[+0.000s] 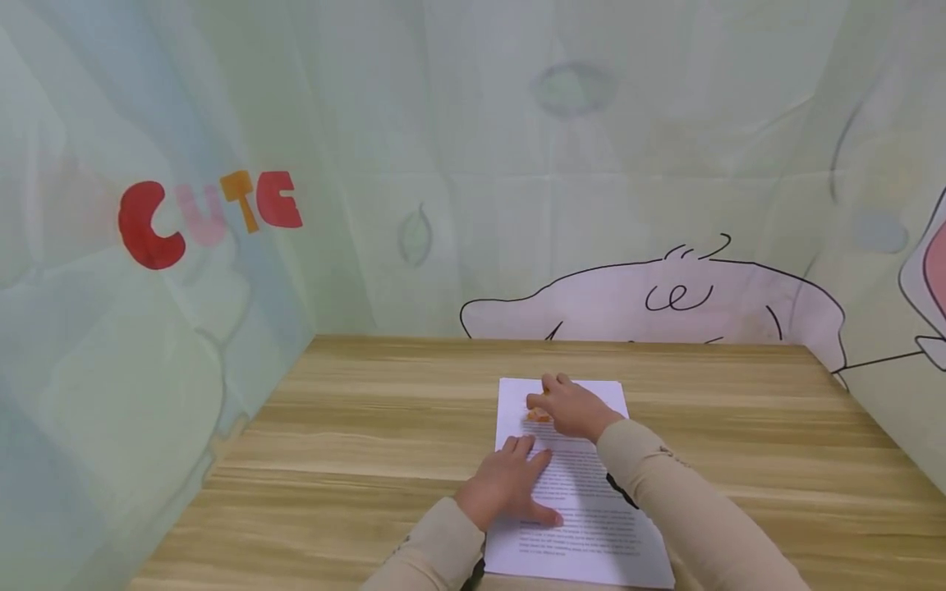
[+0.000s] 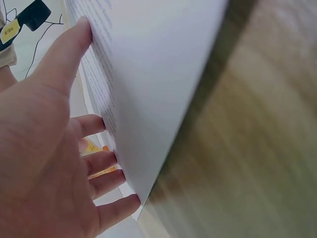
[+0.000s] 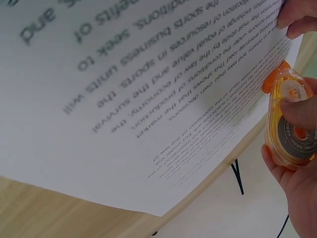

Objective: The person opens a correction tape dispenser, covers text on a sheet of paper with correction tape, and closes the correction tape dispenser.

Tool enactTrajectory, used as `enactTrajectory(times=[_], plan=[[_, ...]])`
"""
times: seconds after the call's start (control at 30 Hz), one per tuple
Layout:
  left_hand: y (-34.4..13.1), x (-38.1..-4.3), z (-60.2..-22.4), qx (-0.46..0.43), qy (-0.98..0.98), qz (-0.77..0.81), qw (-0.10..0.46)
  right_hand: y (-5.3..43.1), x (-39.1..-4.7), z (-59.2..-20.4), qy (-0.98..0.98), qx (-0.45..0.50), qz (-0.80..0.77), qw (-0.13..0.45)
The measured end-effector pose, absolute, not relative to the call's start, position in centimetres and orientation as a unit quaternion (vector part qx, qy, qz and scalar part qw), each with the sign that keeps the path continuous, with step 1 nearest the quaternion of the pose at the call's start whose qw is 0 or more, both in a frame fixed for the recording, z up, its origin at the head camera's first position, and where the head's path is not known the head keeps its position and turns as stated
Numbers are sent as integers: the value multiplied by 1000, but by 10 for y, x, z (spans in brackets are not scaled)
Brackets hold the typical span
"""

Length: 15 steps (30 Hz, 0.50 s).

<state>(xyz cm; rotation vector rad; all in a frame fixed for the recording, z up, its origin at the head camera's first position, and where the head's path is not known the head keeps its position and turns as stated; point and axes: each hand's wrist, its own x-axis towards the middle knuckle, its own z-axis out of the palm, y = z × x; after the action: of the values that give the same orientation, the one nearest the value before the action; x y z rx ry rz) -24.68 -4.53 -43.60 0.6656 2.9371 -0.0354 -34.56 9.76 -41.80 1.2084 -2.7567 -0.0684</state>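
Note:
A printed sheet of paper [image 1: 584, 546], apparently on a stack, lies on the table in the head view. My right hand [image 1: 578, 409] is over the sheet's upper part, gripping a clear and orange correction tape [image 3: 293, 140] between thumb and fingers. In the right wrist view the correction tape's orange tip meets the page beside the printed lines. Lower on the page, toward its left edge, my left hand [image 1: 506, 484] rests with its fingers spread. Its fingertips press the paper in the left wrist view.
The wooden table [image 1: 355, 427] stretches to both sides of the paper. Behind and to the left hangs a pale green curtain [image 1: 369, 164] with cartoon drawings and coloured letters. Each wrist has a dark strap, and the right one carries a camera [image 2: 34, 15].

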Motion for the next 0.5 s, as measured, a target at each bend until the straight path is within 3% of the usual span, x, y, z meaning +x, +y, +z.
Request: enactTrajectory(times=[0.5], plan=[[-48,-250,-437,231,971,-8,62,110,-345,-414,-928,372,-12,30]])
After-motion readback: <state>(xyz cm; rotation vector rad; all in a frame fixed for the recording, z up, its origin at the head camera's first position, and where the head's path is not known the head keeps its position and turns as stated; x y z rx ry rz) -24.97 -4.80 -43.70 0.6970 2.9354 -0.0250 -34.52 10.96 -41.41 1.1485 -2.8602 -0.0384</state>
